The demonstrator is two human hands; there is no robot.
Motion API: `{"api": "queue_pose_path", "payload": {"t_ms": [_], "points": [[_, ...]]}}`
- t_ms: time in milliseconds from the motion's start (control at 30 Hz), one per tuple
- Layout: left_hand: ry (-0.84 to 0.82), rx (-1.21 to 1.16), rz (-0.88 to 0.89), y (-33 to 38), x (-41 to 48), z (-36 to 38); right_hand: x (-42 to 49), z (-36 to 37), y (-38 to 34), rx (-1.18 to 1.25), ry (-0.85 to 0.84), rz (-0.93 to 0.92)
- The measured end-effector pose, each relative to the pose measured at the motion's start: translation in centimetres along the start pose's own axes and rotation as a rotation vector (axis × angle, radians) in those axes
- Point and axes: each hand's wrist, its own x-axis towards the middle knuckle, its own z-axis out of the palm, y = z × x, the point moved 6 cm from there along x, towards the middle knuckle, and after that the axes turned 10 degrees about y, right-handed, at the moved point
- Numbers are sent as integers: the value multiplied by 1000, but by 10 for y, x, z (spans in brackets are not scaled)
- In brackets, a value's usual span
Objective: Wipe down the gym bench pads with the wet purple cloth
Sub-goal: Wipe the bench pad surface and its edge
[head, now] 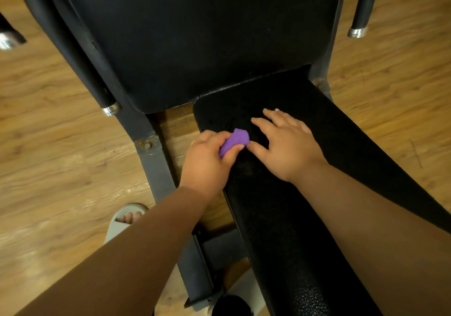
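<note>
1. cloth [235, 141], head view: balled up on the seat pad [280, 242], at its left edge near the back pad [195, 35].
2. hands: left hand [210, 162] grips the cloth, fingers curled round it; right hand [285, 147] lies flat and open just beside.
3. best next: spread the cloth wider, press firmly, wipe in overlapping lengthwise strokes, and lift the right hand clear.

The cloth [235, 142] is a plain bright purple. The seat pad [292, 218] is black with a fine pebbled grain, the back pad [195, 35] a smoother black. The frame [156, 169] is dark grey with rusty spots. The floor [61, 144] shows honey-brown wood grain. The handle bar [97, 86] is black with a silver cap, and the sandal [119, 225] is pale grey.
</note>
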Motion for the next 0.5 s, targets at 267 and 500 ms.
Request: {"api": "queue_pose_path", "payload": {"t_ms": [267, 500], "points": [[7, 25, -83, -8, 29, 9, 3, 2, 3, 27, 33, -8], [-6, 76, -32, -12, 35, 8, 3, 3, 1, 6, 24, -11]]}}
